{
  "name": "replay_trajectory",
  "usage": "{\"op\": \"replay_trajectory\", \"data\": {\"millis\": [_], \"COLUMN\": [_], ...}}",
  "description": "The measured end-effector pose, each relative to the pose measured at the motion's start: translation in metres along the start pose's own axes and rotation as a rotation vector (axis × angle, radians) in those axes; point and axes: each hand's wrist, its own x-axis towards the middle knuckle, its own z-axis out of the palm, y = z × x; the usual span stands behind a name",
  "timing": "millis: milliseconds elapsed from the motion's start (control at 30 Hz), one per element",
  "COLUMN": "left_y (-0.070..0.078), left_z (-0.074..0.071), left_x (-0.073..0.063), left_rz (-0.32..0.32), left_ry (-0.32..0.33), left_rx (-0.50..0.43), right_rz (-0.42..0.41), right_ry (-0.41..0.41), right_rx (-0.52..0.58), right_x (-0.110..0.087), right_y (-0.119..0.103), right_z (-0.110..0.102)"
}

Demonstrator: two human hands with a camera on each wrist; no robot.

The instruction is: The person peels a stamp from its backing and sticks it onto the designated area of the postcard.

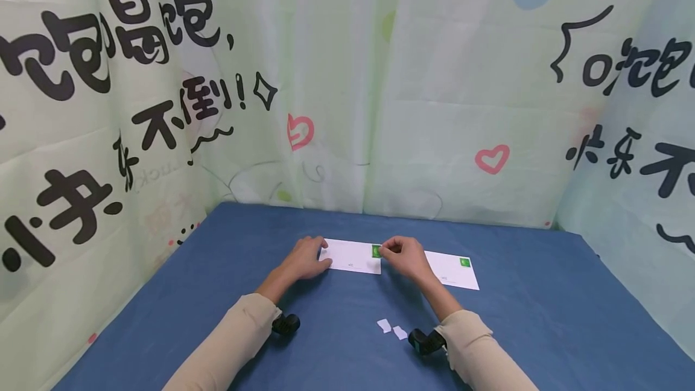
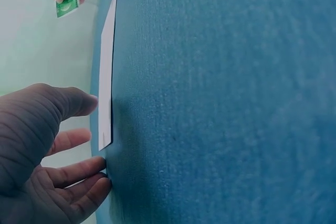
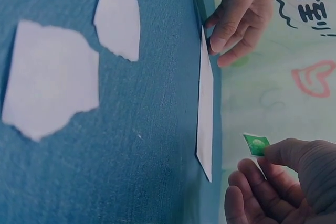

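Observation:
A white envelope [image 1: 350,258] lies on the blue cloth, its left end beside my left hand [image 1: 306,259]. The thumb and fingers of that hand are spread and fairly straight around this end, fingertips right at the edge. My right hand [image 1: 408,257] pinches a small green stamp [image 3: 257,144] between thumb and index finger, the other fingers loosely bent. Seen from the head, the stamp overlaps the envelope's upper right corner; both wrist views show it raised above the paper. Under the right forearm lies a second white envelope [image 1: 453,276], partly hidden, with a green stamp [image 1: 465,262] in its upper right corner.
Two torn white paper scraps, one [image 1: 384,325] left of the other [image 1: 400,333], lie on the blue tablecloth [image 1: 331,343] near the right wrist's black camera [image 1: 426,341]. Printed curtains [image 1: 434,107] enclose the table at the back and sides.

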Motion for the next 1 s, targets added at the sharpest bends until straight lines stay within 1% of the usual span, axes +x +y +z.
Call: {"op": "replay_trajectory", "data": {"millis": [167,333,633,1000], "left_y": [0.001,0.001,-0.001,0.001], "left_z": [0.000,0.001,0.003,0.003], "left_x": [0.000,-0.001,0.001,-0.001], "left_rz": [0.001,0.011,0.006,0.011], "left_ry": [-0.005,0.001,0.006,0.010], "left_rx": [0.023,0.044,0.077,0.084], "right_rz": [0.013,0.002,0.001,0.000], "right_ry": [-0.008,-0.008,-0.001,0.026], "right_rx": [0.000,0.002,0.004,-0.011], "right_x": [0.002,0.003,0.007,0.011], "right_y": [0.000,0.000,-0.002,0.004], "right_z": [0.001,0.003,0.007,0.011]}}
